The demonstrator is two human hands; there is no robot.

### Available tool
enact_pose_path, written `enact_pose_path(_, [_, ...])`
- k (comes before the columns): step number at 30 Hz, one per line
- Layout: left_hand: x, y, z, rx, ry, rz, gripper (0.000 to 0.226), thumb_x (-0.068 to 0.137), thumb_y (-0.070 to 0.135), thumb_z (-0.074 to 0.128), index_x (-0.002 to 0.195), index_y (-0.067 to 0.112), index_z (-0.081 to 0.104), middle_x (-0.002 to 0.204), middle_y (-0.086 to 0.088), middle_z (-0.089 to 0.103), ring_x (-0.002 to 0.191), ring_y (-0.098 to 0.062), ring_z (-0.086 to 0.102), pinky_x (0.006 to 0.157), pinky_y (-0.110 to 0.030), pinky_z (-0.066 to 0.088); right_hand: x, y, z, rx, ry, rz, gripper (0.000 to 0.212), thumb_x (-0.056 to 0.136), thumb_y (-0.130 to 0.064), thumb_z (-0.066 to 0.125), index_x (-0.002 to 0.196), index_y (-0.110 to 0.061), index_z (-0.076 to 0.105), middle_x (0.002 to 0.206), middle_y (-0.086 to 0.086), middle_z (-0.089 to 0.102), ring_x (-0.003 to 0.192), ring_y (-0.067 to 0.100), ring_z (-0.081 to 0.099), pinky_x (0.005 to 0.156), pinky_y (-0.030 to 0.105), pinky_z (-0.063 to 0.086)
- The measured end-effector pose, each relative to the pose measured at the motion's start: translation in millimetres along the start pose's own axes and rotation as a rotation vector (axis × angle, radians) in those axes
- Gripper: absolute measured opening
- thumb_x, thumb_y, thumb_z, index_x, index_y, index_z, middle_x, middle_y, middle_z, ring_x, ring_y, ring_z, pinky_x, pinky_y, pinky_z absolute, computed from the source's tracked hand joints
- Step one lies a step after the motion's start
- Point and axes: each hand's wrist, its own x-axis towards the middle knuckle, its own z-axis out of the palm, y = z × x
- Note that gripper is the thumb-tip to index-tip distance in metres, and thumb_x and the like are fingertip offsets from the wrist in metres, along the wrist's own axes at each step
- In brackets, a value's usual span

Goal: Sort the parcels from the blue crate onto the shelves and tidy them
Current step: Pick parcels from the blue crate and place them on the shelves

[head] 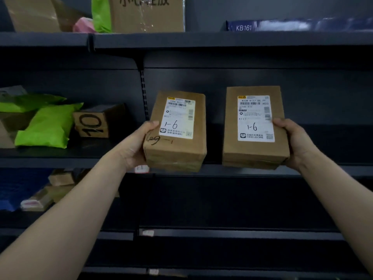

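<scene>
Two brown boxes, each hand-marked "1-6", are at the front lip of the mid shelf (242,171), one per hand. Left grip (139,144) holds the left box (177,136) from its left side, thumb on top by the label, fingers underneath. Right grip (290,142) holds the right box (255,150) from its right side, thumb at the label edge. So each box lies inboard of its grip, twd the centre, w/ a clear gap betw. the two; not touching. Long axis of both runs near-to-far, pointing into the shelf, labels up & twd the camera, far ends raised a bit. Near ends overlap the shelf lip; can't tell if the undersides rest on the board or hang just above it. Prob. next move: lower & push each box far-ward along its long axis, each hand on its own box, no crossover needed. The bay behind looks open. Left box is close to the slotted post (142,87), so the left grip has less side room than the right. Next bay left has green bags (46,128) & a box marked "10" (92,124). Small tag (141,169) on the lip is too blurred to read. Blue crate not seen here.
</scene>
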Motion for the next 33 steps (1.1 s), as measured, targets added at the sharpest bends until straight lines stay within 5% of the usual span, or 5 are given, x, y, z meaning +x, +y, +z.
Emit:
enact_pose_path(8, [42,8,-7,0.062,0.065,-0.153,0.030,0.081,0.050,0.060,0.094,0.024,0.066,0.090,-0.006,0.071,0.086,-0.025,0.063,0.074,-0.041,0.048,45,2,2,-0.053,-0.035,0.148,0.037,0.092,-0.043,0.054,0.119,-0.021,0.065,0.109,0.008,0.073,0.087,0.024,0.073,0.078,0.040,0.055])
enact_pose_path(13, [57,9,-4,0.071,0.136,-0.189,0.034,0.080,0.049,0.061,0.096,0.020,0.064,0.093,-0.008,0.067,0.091,-0.027,0.060,0.083,-0.046,0.046,67,3,4,-0.120,0.009,0.219,0.035,0.088,-0.046,0.061,0.110,-0.020,0.068,0.102,0.009,0.075,0.085,0.026,0.071,0.079,0.042,0.053])
enact_pose_path(18, [67,9,-5,0.034,0.150,-0.197,0.034,0.081,0.047,0.061,0.098,0.018,0.065,0.089,-0.009,0.068,0.086,-0.026,0.061,0.076,-0.041,0.048,83,0,3,-0.240,0.013,0.300,0.036,0.084,-0.056,0.061,0.099,-0.024,0.070,0.081,0.003,0.075,0.073,0.022,0.068,0.075,0.038,0.050])
enact_pose_path(27, [73,6,-10,0.007,0.150,-0.189,0.032,0.082,0.045,0.061,0.098,0.018,0.066,0.088,-0.009,0.069,0.086,-0.027,0.062,0.079,-0.044,0.048,89,6,2,-0.299,-0.010,0.323,0.043,0.085,-0.059,0.059,0.106,-0.023,0.068,0.091,0.007,0.074,0.088,0.028,0.065,0.088,0.047,0.048])
enact_pose_path(33, [75,3,-10,-0.037,0.175,-0.170,0.028,0.088,0.039,0.055,0.096,0.015,0.065,0.069,-0.007,0.071,0.063,-0.022,0.068,0.065,-0.034,0.047,88,8,6,-0.350,0.016,0.290,0.045,0.088,-0.061,0.054,0.112,-0.024,0.066,0.110,0.010,0.071,0.107,0.031,0.062,0.100,0.054,0.043])
